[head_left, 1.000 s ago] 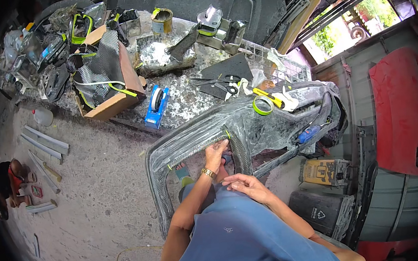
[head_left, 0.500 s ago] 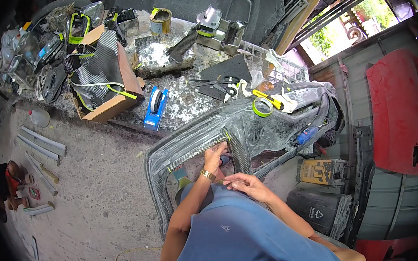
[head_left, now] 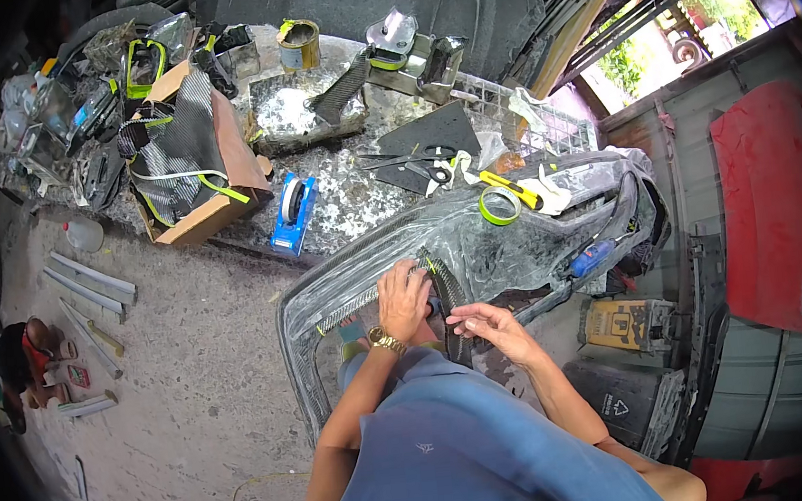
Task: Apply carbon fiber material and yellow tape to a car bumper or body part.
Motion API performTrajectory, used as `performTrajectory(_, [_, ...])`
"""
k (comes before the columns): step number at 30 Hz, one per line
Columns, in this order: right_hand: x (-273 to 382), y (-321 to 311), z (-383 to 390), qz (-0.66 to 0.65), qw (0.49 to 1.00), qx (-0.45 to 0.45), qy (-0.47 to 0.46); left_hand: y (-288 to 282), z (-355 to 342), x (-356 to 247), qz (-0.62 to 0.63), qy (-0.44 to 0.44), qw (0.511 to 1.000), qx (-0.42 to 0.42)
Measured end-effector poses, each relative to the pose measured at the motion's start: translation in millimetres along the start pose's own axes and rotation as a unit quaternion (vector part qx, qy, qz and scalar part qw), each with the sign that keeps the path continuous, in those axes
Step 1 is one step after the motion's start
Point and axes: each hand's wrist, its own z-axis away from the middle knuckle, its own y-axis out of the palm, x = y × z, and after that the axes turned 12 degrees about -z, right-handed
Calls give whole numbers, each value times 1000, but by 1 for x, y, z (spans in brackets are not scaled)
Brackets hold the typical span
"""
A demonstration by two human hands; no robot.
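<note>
A large grey, dusty moulded car panel (head_left: 390, 232) with an open frame lies in front of me. Along the inner edge of its frame runs a woven carbon-fibre strip (head_left: 353, 304), marked with bits of yellow-green tape. My left hand (head_left: 403, 300), wearing a wristwatch (head_left: 387, 340), lies palm down over the strip near the corner, fingers stretched across it. To its right, my right hand (head_left: 496, 328) hovers beside the strip's short side, thumb and fingertips drawn together. Whatever they pinch is too small to make out.
On the panel rest a green tape roll (head_left: 499, 207), a yellow cutter (head_left: 510, 190) and a blue tool (head_left: 593, 257). The bench behind holds scissors (head_left: 431, 156), a blue tape dispenser (head_left: 293, 214), a cardboard box (head_left: 237, 145) and a tin (head_left: 298, 46). A person (head_left: 34, 364) crouches far left.
My left hand has turned palm down and shifted slightly left onto the strip. My right hand has moved up and right, away from my body. The view has shifted slightly.
</note>
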Motion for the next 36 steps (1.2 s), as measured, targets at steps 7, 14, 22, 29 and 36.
performTrajectory(7, [-4, -9, 2, -15, 1000, -4, -1, 1, -16, 0, -44, 15, 998, 48])
performTrajectory(14, [-6, -13, 4, -19, 1000, -3, 11, -7, -23, 6, -66, 91, 989, 98])
performTrajectory(22, [-5, -17, -2, -19, 1000, -2, -6, -6, -23, 9, -76, 130, 985, 82])
performTrajectory(29, [-1, -17, -9, 3, 1000, -12, -21, 3, -15, 15, -120, 149, 978, 82])
performTrajectory(36, [-2, -17, -11, -5, 999, -20, -28, 0, -15, 14, -113, 143, 979, 88])
